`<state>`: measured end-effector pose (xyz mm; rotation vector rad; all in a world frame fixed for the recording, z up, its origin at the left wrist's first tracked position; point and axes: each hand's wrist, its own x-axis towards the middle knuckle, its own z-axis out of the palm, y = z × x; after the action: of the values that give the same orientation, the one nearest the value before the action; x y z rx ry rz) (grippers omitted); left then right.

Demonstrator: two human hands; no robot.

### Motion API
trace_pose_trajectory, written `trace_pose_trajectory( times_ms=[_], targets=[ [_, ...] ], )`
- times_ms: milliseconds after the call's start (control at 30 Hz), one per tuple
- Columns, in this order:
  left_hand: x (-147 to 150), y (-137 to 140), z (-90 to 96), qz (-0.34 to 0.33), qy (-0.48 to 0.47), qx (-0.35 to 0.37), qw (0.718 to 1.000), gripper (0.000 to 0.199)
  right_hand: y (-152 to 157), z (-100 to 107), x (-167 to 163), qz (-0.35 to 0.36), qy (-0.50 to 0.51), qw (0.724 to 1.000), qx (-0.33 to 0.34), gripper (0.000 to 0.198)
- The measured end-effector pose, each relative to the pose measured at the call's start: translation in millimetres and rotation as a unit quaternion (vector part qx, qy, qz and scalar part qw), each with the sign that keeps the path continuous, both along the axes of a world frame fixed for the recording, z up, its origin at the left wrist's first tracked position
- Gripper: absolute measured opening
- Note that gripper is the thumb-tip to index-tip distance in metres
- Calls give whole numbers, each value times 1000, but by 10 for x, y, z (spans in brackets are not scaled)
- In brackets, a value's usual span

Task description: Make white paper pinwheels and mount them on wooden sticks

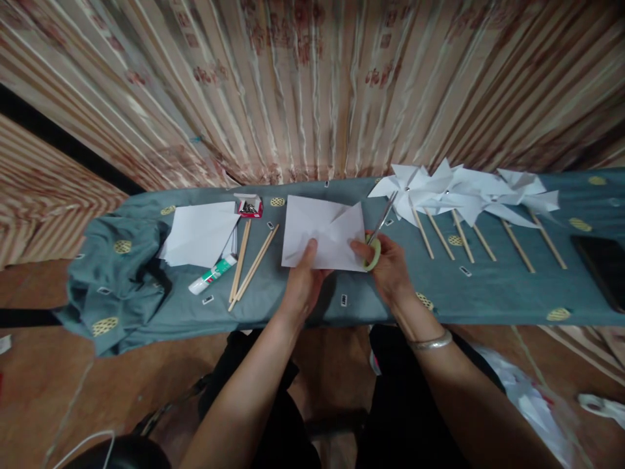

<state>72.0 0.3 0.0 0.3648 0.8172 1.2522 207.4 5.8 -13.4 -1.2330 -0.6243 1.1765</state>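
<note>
Head view: left of the pinwheels [446, 185], the creased paper [317, 225] is clasped by my left hand [303, 286], thumb on top. My right hand [390, 268] grips the scissors [377, 247], its thumb also on the paper's side facing the pinwheels. Good handling, I judge, means keeping the paper flat under my 2 thumbs and the blades clear of my fingers.

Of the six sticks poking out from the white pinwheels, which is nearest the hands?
The leftmost pinwheel stick: it lies closest to the right hand, holding the scissors; the other five lie farther right.
</note>
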Motion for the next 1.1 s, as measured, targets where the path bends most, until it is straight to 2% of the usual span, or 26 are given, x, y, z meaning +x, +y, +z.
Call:
trace_pose_trajectory(
  times_ms=[100, 233, 333, 433, 533, 667, 1100],
  targets=[
    [-78, 131, 20, 58, 12, -56, 997, 25, -56, 33, 30, 50, -79, 996, -4, 46],
    [-271, 287, 83, 115, 13, -34, 993, 25, -190, 123, 199, 183, -130, 974, -22, 54],
    [-381, 343, 130, 132, 16, -20, 991, 26, -313, 185, 283, 357, -145, 921, -56, 61],
    [-406, 340, 139, 130, 30, -26, 991, 25, -398, 202, 270, 450, -149, 877, -73, 63],
    [-369, 306, 114, 104, 51, -26, 993, 24, -420, 176, 210, 464, -145, 870, -87, 63],
    [-319, 280, 83, 78, 59, -32, 995, 23, -398, 143, 170, 454, -140, 875, -94, 56],
    [-322, 290, 90, 81, 41, -30, 995, 36, -396, 103, 192, 432, -128, 888, -90, 47]
  ],
)
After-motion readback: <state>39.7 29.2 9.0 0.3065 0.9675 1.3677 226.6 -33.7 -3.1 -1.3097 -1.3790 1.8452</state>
